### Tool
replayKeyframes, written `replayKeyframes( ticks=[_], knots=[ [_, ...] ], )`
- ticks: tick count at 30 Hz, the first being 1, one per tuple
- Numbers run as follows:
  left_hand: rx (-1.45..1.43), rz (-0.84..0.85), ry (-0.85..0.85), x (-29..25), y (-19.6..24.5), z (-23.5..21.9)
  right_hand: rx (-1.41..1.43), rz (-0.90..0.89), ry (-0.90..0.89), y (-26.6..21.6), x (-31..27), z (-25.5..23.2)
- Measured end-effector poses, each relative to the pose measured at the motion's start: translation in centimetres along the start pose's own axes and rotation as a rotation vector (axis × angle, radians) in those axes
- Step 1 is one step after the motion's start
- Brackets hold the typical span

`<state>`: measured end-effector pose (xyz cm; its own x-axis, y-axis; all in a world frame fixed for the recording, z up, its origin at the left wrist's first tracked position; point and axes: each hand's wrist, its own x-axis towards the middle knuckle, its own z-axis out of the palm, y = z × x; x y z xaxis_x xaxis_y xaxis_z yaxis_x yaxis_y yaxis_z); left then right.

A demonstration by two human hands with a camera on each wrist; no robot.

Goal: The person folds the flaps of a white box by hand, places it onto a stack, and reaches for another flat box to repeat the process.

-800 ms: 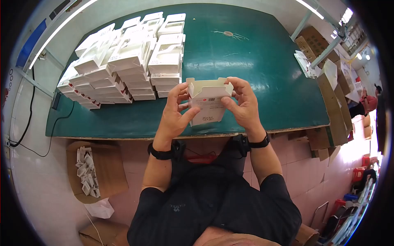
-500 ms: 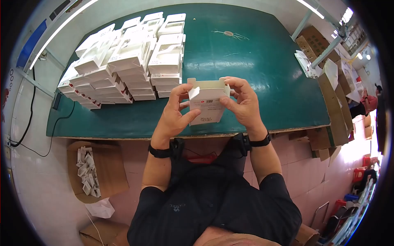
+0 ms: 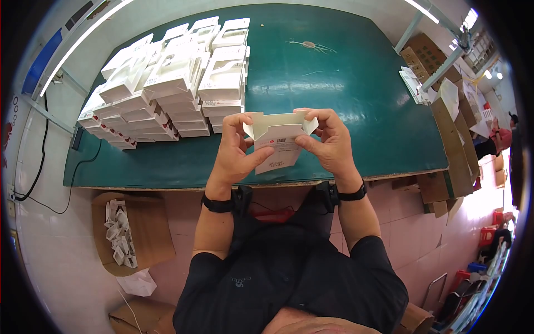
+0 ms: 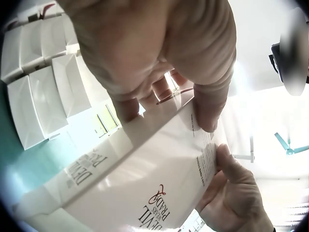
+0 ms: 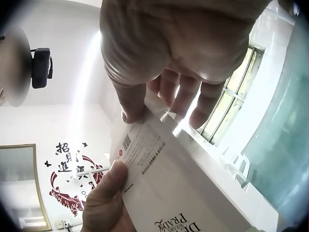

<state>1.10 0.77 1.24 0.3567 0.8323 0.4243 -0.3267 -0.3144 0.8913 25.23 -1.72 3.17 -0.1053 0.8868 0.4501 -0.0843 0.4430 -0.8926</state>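
A white printed carton (image 3: 276, 157) stands between both hands over the near part of the green table, its top open and the end flaps spread. The left hand (image 3: 232, 151) grips its left side, thumb on the printed front and fingers at the flap. On the other side the right hand (image 3: 332, 143) pinches the upper corner, thumb near the barcode. In the left wrist view, dark and red lettering shows on the carton (image 4: 137, 181). Seen from the right wrist, the right thumb presses the carton (image 5: 166, 186) beside its small print.
Stacks of similar white boxes (image 3: 178, 72) fill the table's left side. A tangle of thin pale strands (image 3: 311, 46) lies toward the back. Below left, a brown cardboard box (image 3: 147, 234) holds small white pieces. Cardboard cartons (image 3: 451, 145) line the right edge.
The left fingers have shifted outward and the carton's left end flap now spreads wider. The carton has tilted slightly, its top moving a little toward the person. Both hands keep their hold.
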Motion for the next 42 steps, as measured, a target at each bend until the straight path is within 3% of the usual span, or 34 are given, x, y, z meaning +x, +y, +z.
replayKeyframes(
  ticks=[7, 11, 20, 39, 42],
  knots=[
    [-0.089, 0.209, 0.031, 0.5, -0.9, 0.6, 0.034, -0.003, 0.017, -0.3, -0.1, -0.2],
    [-0.108, 0.248, -0.011, 0.6, -1.1, 0.6, 0.04, -0.005, 0.022, -0.5, -0.2, -0.1],
    [-0.04, 0.258, -0.033, 0.2, -1.4, 0.3, 0.019, 0.004, 0.018, -0.3, -0.7, -0.2],
    [0.484, 0.182, -0.108, -0.2, 3.3, -0.1, -0.014, -0.097, 0.032, 0.2, -1.1, 0.5],
    [0.421, 0.165, -0.112, -0.3, 3.0, -0.3, -0.044, -0.092, 0.03, 0.3, -1.3, 0.5]
  ],
)
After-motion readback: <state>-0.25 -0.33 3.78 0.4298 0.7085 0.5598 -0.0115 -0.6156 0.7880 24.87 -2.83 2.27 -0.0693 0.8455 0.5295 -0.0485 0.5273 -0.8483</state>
